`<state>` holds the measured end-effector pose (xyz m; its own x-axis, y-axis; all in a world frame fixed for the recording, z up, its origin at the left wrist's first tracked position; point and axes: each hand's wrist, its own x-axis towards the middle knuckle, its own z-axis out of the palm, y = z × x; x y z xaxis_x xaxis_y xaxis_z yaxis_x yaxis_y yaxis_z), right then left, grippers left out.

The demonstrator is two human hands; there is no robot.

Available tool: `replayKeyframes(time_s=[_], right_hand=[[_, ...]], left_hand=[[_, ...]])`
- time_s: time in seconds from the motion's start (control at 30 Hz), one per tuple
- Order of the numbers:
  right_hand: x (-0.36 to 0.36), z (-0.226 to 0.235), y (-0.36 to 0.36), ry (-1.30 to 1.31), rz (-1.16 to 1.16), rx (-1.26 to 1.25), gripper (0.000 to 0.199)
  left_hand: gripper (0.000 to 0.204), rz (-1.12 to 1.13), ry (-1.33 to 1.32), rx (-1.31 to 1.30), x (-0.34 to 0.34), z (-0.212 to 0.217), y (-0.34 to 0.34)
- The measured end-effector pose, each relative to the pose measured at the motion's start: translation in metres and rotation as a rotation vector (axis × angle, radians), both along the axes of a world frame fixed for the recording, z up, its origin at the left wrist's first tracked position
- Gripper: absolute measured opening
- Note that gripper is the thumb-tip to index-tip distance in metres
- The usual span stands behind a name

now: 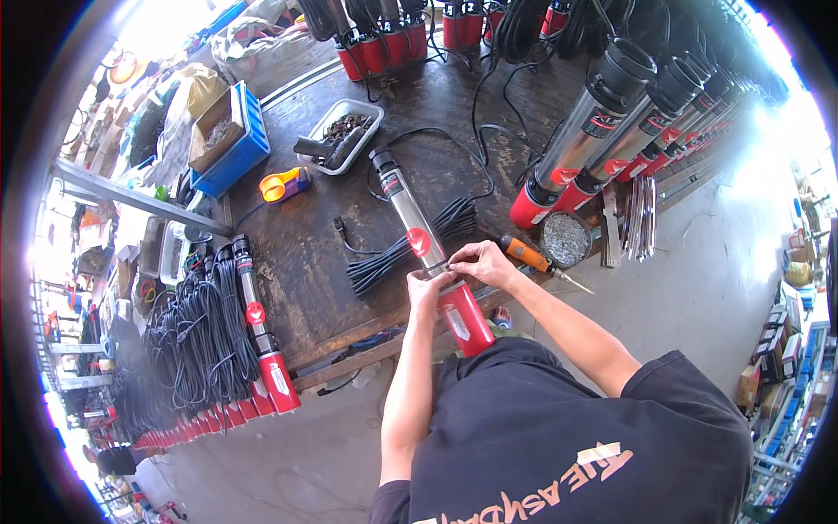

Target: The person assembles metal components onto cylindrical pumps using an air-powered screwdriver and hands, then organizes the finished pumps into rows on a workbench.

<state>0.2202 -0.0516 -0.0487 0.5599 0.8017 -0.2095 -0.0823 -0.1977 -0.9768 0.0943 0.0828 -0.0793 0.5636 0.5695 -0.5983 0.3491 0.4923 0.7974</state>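
At the near edge of the worktable (301, 253), a silver-and-red cylinder (425, 251) lies at a slant, black end far, red base projecting toward the person. The left hand (425, 292) is closed around the joint above the base; its fingers' undersides are hidden. The right hand (485, 265) has thumb and forefinger bent nearly together at that joint; whether a small part is pinched between them cannot be told. Whether the base touches the lap is unclear. A black cable coil (371, 275) is partly covered by the cylinder. Just beyond the right hand lie an orange-handled tool (524, 252) and a bowl (590, 249) of small pieces, too small to identify. Far upright units (394, 45) are cut off above; glare obscures the right row's end.
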Motion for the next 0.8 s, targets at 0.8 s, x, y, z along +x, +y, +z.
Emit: replayKeyframes(time_s=[0.8], right_hand=[[0.042, -0.094, -0.029, 1.394, -1.379, 0.215, 0.043]], left_hand=[[0.07, -0.016, 0.061, -0.008, -0.001, 0.003, 0.001]])
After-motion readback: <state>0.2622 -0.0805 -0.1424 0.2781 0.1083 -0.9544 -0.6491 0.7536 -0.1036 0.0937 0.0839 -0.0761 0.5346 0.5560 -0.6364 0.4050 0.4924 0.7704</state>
